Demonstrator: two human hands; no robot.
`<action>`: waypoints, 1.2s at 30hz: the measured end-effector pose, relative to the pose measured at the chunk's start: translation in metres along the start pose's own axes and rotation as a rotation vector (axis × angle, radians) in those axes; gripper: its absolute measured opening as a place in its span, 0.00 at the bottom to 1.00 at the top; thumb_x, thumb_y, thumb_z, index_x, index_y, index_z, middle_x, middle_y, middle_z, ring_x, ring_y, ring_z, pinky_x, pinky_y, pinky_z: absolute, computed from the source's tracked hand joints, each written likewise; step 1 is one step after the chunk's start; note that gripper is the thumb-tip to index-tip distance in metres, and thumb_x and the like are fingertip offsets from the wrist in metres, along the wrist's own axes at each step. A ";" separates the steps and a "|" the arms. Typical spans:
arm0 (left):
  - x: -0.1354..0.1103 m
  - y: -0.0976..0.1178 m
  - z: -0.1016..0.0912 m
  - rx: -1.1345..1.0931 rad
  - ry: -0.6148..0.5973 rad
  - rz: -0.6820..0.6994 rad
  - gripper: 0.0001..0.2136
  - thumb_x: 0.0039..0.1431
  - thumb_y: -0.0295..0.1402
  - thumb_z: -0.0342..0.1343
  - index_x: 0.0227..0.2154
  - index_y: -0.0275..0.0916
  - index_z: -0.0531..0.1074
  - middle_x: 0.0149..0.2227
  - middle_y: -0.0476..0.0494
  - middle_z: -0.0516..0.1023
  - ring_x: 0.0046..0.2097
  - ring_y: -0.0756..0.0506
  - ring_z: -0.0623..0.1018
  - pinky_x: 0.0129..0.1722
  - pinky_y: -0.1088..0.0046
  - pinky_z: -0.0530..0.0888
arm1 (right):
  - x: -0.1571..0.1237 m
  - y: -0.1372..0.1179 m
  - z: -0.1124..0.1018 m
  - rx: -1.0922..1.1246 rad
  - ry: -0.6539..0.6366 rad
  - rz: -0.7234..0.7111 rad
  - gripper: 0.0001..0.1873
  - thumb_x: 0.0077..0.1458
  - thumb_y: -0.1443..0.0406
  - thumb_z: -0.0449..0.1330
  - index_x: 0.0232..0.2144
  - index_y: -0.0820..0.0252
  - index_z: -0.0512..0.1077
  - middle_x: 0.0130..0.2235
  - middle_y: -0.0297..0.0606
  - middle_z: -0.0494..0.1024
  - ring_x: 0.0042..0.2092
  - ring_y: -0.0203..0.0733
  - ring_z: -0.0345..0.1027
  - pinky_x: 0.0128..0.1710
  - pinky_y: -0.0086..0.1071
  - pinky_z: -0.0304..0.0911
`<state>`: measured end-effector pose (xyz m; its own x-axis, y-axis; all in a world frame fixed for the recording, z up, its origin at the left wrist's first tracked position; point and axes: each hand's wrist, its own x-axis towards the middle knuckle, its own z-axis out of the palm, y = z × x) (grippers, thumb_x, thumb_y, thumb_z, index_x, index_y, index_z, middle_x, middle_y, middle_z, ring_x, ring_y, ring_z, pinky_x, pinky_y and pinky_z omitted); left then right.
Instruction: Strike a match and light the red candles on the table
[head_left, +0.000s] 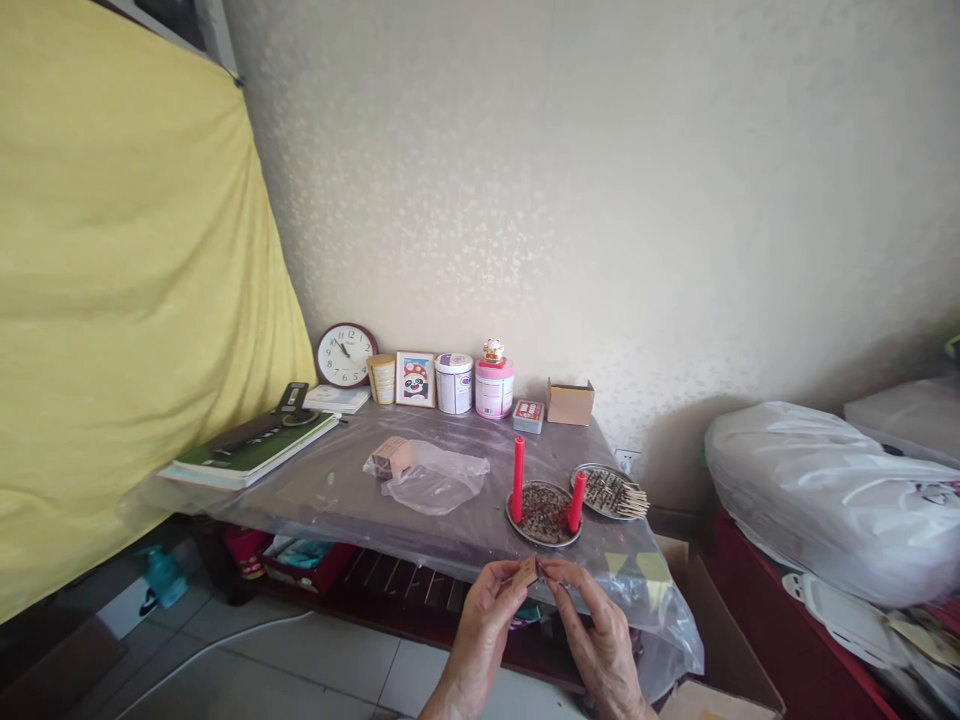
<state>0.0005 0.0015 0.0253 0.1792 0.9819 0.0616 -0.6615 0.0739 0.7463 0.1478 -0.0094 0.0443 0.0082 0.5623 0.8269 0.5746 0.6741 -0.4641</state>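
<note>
Low in the frame's centre, left hand [484, 610] and right hand [592, 625] pinch a small matchbox [527, 572] between fingers; it could slip, or knock the red candles [517, 478] just above.

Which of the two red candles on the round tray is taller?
The left red candle is taller; the right red candle is shorter and leans, on the round metal tray.

Head camera, your one view, looking forward and down.

You see from your own head, standing back from the low tabletop [337, 490]; your left hand [480, 620] and right hand [600, 640] sit close at the bottom edge. Beyond the grip the tabletop runs away to the wall [600, 200], far off.
</note>
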 end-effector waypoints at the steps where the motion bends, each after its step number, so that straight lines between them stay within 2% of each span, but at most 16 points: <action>1: 0.000 0.000 0.000 0.000 -0.001 0.000 0.12 0.51 0.36 0.67 0.38 0.37 0.79 0.43 0.37 0.85 0.51 0.39 0.78 0.57 0.59 0.67 | 0.000 0.000 0.000 -0.001 -0.001 -0.001 0.08 0.64 0.62 0.58 0.41 0.54 0.76 0.37 0.37 0.86 0.38 0.42 0.83 0.39 0.27 0.78; 16: 0.000 0.000 -0.002 0.016 0.006 -0.008 0.13 0.49 0.36 0.68 0.38 0.37 0.80 0.43 0.38 0.86 0.51 0.38 0.78 0.56 0.58 0.67 | -0.002 0.003 0.001 0.030 -0.019 0.029 0.09 0.64 0.61 0.57 0.42 0.54 0.76 0.38 0.38 0.86 0.39 0.43 0.83 0.40 0.30 0.78; 20: 0.000 0.002 0.000 0.016 0.014 -0.015 0.13 0.48 0.37 0.69 0.37 0.37 0.80 0.43 0.37 0.86 0.49 0.38 0.79 0.56 0.58 0.67 | -0.003 0.003 0.002 0.026 -0.009 0.017 0.07 0.64 0.63 0.58 0.42 0.53 0.76 0.38 0.36 0.86 0.39 0.41 0.82 0.41 0.28 0.77; 27: -0.001 0.003 -0.002 0.025 0.010 -0.048 0.13 0.48 0.37 0.69 0.36 0.37 0.81 0.41 0.40 0.85 0.47 0.41 0.78 0.54 0.63 0.68 | -0.004 0.002 0.003 0.010 0.011 0.000 0.07 0.64 0.66 0.57 0.42 0.54 0.75 0.38 0.36 0.85 0.39 0.39 0.82 0.42 0.26 0.75; 32: -0.002 0.004 -0.007 0.055 -0.001 -0.091 0.12 0.50 0.39 0.67 0.36 0.38 0.81 0.40 0.43 0.85 0.46 0.44 0.77 0.52 0.66 0.69 | -0.007 0.003 0.004 0.023 -0.001 0.064 0.07 0.65 0.64 0.57 0.40 0.53 0.75 0.36 0.34 0.85 0.38 0.38 0.81 0.40 0.24 0.75; 36: -0.003 0.011 -0.001 0.078 0.009 -0.108 0.12 0.50 0.41 0.67 0.35 0.39 0.80 0.40 0.43 0.84 0.49 0.43 0.77 0.55 0.64 0.69 | -0.005 0.003 0.002 0.077 0.014 0.147 0.09 0.65 0.60 0.57 0.37 0.55 0.76 0.35 0.35 0.85 0.37 0.39 0.81 0.39 0.25 0.74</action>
<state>-0.0078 -0.0004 0.0326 0.2394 0.9705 -0.0276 -0.5803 0.1658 0.7973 0.1479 -0.0090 0.0378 0.0992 0.6514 0.7522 0.5017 0.6201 -0.6031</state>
